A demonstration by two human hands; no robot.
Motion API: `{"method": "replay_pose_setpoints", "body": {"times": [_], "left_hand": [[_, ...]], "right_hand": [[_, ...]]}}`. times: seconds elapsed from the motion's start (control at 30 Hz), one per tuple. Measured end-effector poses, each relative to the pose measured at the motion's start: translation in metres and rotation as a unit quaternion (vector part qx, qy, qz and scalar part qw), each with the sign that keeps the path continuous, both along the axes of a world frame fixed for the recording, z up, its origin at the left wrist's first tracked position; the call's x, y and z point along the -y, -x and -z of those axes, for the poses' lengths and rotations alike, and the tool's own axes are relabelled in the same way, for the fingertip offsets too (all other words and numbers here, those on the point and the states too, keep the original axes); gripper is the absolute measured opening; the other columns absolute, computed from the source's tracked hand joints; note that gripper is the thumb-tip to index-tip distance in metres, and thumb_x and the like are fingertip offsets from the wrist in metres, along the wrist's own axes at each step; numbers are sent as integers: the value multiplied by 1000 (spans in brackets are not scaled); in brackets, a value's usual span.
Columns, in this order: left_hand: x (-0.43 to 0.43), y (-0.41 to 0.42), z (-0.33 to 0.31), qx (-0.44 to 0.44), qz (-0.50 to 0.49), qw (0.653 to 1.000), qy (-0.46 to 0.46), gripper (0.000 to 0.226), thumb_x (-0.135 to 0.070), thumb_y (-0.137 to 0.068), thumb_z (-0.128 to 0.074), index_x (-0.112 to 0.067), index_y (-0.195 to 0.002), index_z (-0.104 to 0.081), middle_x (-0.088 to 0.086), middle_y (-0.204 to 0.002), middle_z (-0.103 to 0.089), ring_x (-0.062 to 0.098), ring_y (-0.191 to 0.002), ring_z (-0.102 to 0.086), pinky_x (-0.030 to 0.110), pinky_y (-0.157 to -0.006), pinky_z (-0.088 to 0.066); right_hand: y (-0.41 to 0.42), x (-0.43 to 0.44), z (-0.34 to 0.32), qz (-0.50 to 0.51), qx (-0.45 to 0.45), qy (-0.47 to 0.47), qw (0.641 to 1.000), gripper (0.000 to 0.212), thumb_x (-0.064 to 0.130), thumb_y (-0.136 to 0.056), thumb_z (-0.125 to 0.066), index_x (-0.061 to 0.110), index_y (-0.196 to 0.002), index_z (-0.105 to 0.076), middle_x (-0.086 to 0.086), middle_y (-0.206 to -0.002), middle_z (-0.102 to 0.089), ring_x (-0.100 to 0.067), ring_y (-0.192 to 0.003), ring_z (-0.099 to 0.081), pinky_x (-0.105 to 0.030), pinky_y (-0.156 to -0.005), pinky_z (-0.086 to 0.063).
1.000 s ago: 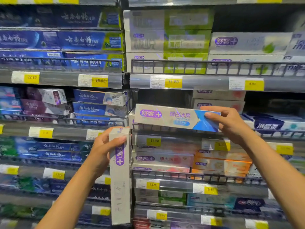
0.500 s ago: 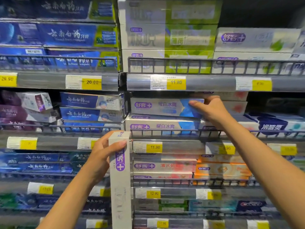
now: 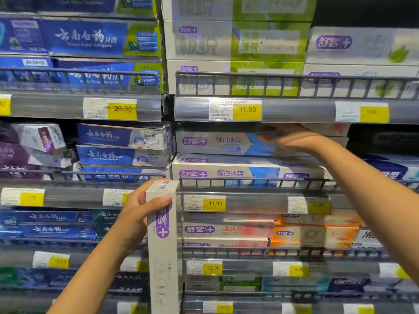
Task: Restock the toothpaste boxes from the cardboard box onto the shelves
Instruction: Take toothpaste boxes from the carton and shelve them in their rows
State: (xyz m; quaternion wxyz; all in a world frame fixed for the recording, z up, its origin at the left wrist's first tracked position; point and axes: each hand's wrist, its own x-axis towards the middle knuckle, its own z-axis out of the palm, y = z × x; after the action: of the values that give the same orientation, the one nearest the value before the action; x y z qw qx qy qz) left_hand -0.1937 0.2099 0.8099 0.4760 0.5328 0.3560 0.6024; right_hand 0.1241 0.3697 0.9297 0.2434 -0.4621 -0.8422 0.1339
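Note:
My left hand [image 3: 138, 211] grips a white-and-purple toothpaste box [image 3: 162, 257] near its top end and holds it upright in front of the shelf divider. My right hand [image 3: 292, 138] reaches into the middle shelf and holds the right end of a white-and-blue toothpaste box [image 3: 215, 143]. That box lies flat on top of a stack of matching boxes [image 3: 226, 172] behind the wire rail [image 3: 256, 180]. The hand is blurred. The cardboard box is out of view.
Shelves of toothpaste fill the view: blue boxes [image 3: 90, 37] upper left, white-and-green boxes [image 3: 238, 41] above, orange boxes [image 3: 317, 233] lower right. Grey shelf edges carry yellow price tags [image 3: 247, 109]. A dark gap [image 3: 383, 137] lies right of my right hand.
My right hand carried the white-and-blue box from in front of the rail into the shelf and set it on the stack. The left hand stayed with its upright box. The view moved closer.

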Motion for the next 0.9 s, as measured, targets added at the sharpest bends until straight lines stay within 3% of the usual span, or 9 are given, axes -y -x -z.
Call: {"method": "replay_pose_setpoints", "body": {"times": [0.07,0.27,0.43,0.63,0.73,0.83,0.9], "left_hand": [[0,1,1,1,0,1000,3,37,-13,-67,-59,-10,-103,-61,4,-74,-70,16,-60,-68,25,-54,-55],[0,1,3,-7,-8,1000,-5,36,-13,-68,-60,-9,-103,-61,5,-76,-71,17,-62,-68,25,-55,-56],[1,1,4,-6,-5,1000,-8,57,-30,-52,-79,-11,-103,-63,8,-77,-70,20,-63,-68,27,-56,-56],[6,-8,-6,0,5,1000,-14,55,-30,-51,-80,-13,-101,-64,7,-78,-71,19,-62,-69,25,-54,-55],[8,-17,-14,0,14,1000,-22,63,-40,-45,-87,-15,-99,-67,7,-80,-71,18,-65,-68,26,-58,-56],[12,-35,-26,11,19,999,-30,88,-54,-35,-88,-10,-107,-61,1,-74,-70,15,-62,-67,25,-59,-56],[14,-48,-34,53,31,998,-31,84,-53,-32,-88,-13,-102,-65,-2,-68,-69,11,-60,-67,24,-59,-56]], "right_hand": [[-2,-5,1,-2,23,-9,1000,45,39,-92,-54,26,-134,-48,4,-139,-51,-18,-128,-45,-39,-113,-31],[-3,-8,7,-14,16,-28,999,41,32,-92,-55,22,-132,-51,-2,-135,-54,-21,-125,-49,-37,-110,-35],[-6,-9,9,-20,5,-23,1000,40,32,-93,-53,25,-133,-50,2,-137,-53,-17,-126,-47,-31,-110,-32],[-6,-4,7,-7,25,-36,999,44,32,-92,-56,23,-135,-48,-1,-138,-51,-22,-128,-46,-35,-111,-34],[1,20,13,55,-45,-47,996,52,39,-87,-62,26,-135,-47,-7,-131,-57,-25,-120,-52,-36,-103,-40],[15,67,42,23,-135,-169,976,44,44,-85,-63,22,-123,-58,-3,-118,-62,-15,-109,-54,-35,-95,-45],[32,100,63,-68,-221,-80,970,34,45,-83,-62,30,-113,-60,5,-115,-61,-9,-107,-56,-31,-92,-46]]}}
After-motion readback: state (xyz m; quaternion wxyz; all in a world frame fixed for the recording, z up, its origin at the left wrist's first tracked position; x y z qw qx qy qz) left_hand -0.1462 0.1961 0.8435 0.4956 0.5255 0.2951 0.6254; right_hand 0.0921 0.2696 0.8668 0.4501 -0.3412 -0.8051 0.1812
